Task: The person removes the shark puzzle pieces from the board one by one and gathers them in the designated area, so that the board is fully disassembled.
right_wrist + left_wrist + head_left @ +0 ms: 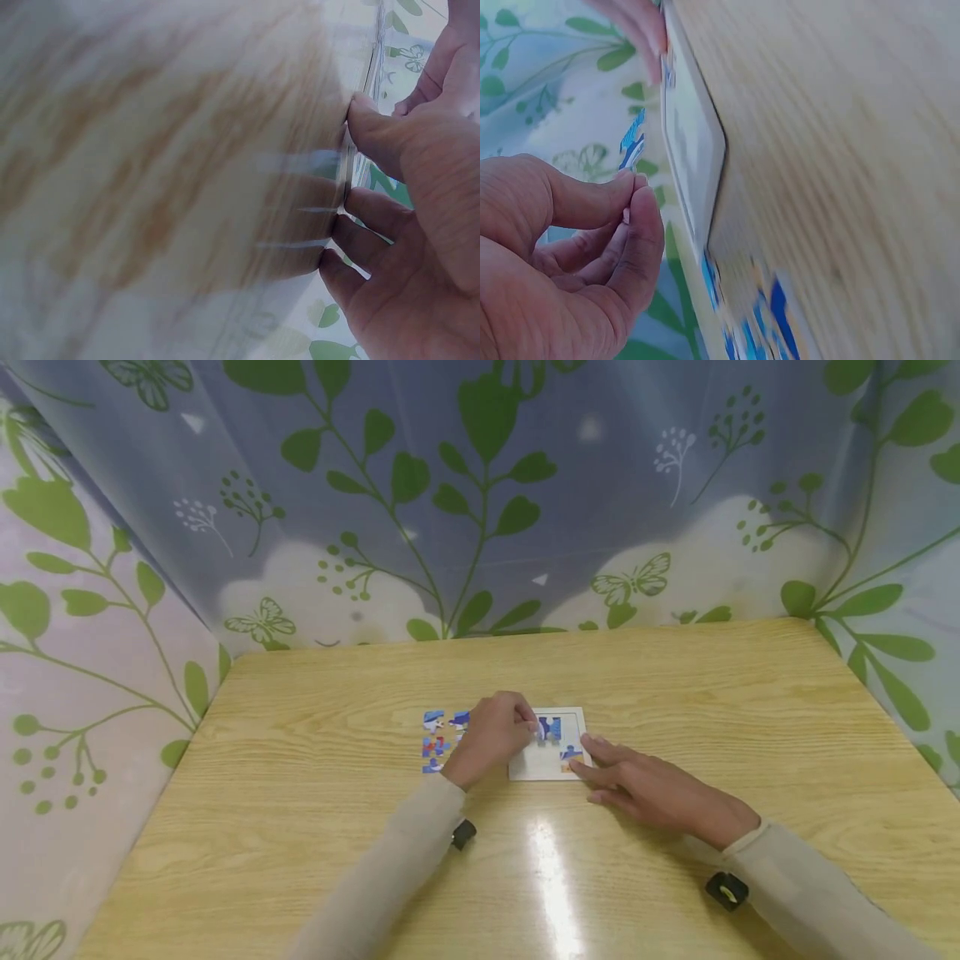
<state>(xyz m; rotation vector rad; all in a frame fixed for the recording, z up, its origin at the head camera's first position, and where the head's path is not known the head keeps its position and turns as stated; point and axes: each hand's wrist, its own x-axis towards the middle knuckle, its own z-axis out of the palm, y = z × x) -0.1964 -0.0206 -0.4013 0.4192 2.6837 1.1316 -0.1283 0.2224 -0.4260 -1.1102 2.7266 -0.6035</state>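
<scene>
The left hand [491, 735] is curled, thumb and forefinger pinching a small blue-and-white puzzle piece [631, 142]; the left wrist view shows the piece caught between the fingertips [639, 196] just off the edge of the white puzzle tray [692, 142]. From the head view this hand hovers over the tray's left part, covering it, beside a blue piece already seated in the tray [551, 727].

The right hand [645, 785] lies flat on the worktop [675, 693] with its fingers straight and slightly spread, the fingertips [581, 766] touching the tray's right edge near its lower right corner, where another blue and orange piece [570, 756] sits. The right wrist view shows those fingers pressed against the thin rim of the tray [346, 172], holding nothing.

The tray [540, 764] rests flat near the middle of the pale wooden worktop. Just to its left, behind the left hand, a small cluster of loose pieces [437, 742] in blue, red and white lies on the wood.

Both arms wear light beige sleeves [405, 860], each with a small black device at the wrist [726, 890]. A curtain printed with green leaves and butterflies [480, 502] surrounds the worktop at the back and sides.
</scene>
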